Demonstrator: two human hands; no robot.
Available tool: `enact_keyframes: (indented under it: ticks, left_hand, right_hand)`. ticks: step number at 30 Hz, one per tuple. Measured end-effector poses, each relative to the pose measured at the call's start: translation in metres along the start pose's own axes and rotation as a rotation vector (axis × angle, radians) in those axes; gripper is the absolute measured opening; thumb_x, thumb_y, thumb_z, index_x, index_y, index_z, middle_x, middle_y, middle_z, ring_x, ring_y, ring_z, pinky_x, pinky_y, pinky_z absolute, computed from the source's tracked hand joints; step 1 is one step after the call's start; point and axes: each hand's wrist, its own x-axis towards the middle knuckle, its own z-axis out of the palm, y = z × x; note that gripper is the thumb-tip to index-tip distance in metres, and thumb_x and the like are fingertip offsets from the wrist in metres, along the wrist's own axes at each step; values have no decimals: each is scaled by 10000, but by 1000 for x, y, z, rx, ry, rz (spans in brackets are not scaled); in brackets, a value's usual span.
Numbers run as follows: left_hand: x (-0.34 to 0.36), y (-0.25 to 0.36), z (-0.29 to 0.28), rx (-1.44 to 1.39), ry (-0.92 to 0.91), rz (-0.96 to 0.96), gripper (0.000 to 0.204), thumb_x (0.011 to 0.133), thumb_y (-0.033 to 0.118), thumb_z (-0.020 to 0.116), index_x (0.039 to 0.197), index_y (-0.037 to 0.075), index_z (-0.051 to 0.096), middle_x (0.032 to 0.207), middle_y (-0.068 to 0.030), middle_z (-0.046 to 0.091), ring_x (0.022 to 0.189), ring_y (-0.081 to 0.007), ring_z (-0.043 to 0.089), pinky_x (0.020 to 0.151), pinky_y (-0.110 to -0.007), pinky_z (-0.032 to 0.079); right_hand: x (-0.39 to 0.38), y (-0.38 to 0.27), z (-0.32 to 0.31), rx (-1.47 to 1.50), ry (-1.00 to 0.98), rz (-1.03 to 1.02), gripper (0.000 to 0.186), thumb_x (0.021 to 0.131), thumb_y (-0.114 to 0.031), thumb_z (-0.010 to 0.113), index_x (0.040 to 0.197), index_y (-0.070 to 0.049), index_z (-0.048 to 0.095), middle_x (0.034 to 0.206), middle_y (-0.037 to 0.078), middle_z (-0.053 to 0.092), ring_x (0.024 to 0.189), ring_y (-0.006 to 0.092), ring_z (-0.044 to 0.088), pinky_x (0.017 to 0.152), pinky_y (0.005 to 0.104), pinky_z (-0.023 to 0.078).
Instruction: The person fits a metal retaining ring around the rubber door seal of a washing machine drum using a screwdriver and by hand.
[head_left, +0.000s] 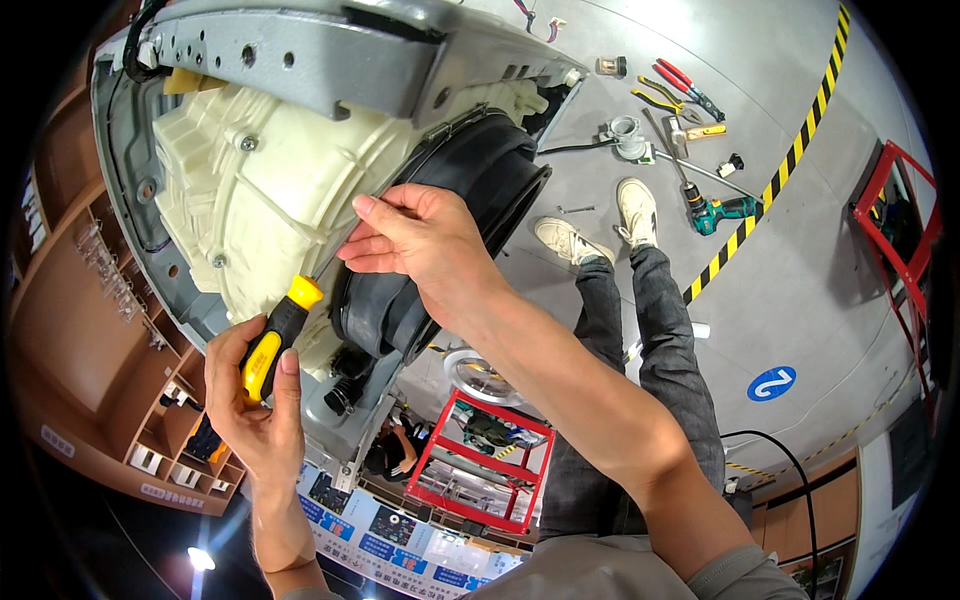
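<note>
My left hand point(250, 400) grips a yellow-and-black screwdriver point(275, 340) at the lower left of the cream plastic drum housing point(230, 190) of an opened appliance with a grey metal frame point(340, 70). The screwdriver's thin shaft points up toward the housing's rim, beside the black rubber gasket point(500, 175). My right hand point(430, 250) has its fingers bent together at that rim, close to the shaft's far end; what they pinch is hidden.
Floor tools include pliers point(660, 100), a hammer point(700, 130) and a teal drill point(712, 213). A grey pump part point(628, 138), yellow-black tape point(800, 150), red carts point(480, 455), wooden shelving point(120, 400) and a black cable point(800, 470) surround me. Another person point(392, 450) is partly visible below.
</note>
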Motion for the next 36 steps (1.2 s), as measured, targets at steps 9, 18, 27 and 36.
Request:
enact_keyframes:
  ticks: [9, 18, 27, 36]
  left_hand:
    - [0, -3, -1, -5, -9, -21, 309, 875, 3, 723, 1167, -51, 636, 1099, -132, 598, 995, -191, 584, 902, -283, 470]
    - [3, -3, -3, 13, -16, 35, 359, 870, 17, 741, 1201, -44, 616, 1151, -128, 594, 1017, -185, 575, 920, -276, 461]
    - [1, -9, -10, -527, -31, -422, 440, 1018, 359, 598, 1241, -20, 594, 926, -83, 674, 590, -74, 553, 486, -194, 403]
    - [0, 2, -9, -338, -32, -381, 382, 930, 200, 748, 1223, -7, 616, 936, -46, 651, 614, -51, 531, 540, -170, 406]
  right_hand:
    - [0, 0, 0, -1, -16, 7, 289, 1003, -240, 655, 1033, 46, 627, 939, 171, 693, 847, 239, 718, 792, 354, 607]
    - [2, -1, 1, 10, -4, 20, 291, 995, -246, 666, 1033, 40, 633, 935, 162, 693, 854, 239, 714, 795, 354, 603]
    - [2, 1, -1, 58, -7, 25, 273, 993, -231, 664, 1029, 38, 637, 936, 159, 690, 854, 227, 701, 808, 356, 601]
    - [-10, -35, -29, -340, 205, -170, 247, 990, -156, 609, 1005, 85, 655, 818, 157, 706, 675, 187, 717, 574, 289, 587]
